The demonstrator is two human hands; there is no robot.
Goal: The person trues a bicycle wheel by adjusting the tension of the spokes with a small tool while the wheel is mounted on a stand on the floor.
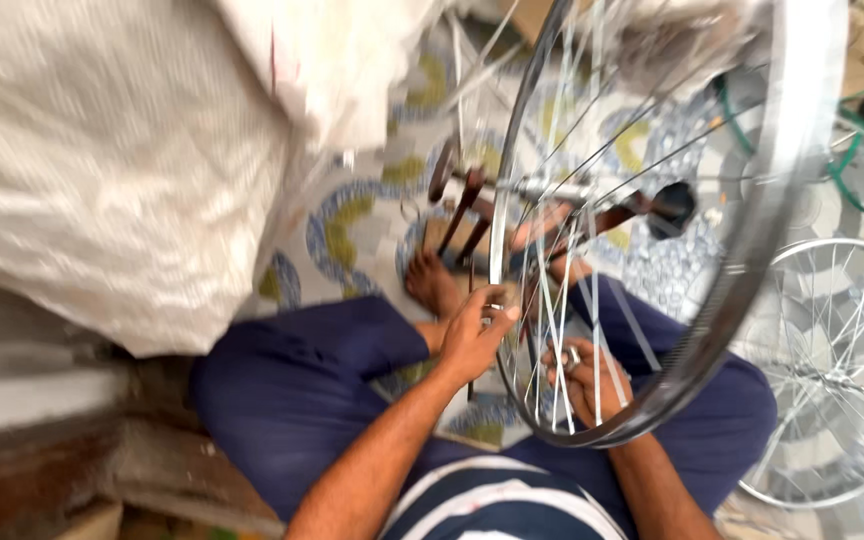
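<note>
wheel (652,230) already spoked, on stand | I see left hand (474,335) pinching rim | right hand (584,375) closed on spokes | truing unfinished, I judge

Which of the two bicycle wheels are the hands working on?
The large upright wheel in the middle: the left hand pinches at its rim and the right hand is among its spokes. The other wheel lies flat at right, untouched.

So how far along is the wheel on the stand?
Done: the wheel rim looks laced with spokes and sits on its axle. In hand: left hand pinches at the rim; right hand is behind the spokes. What remains can't be judged; motion blur.
</note>
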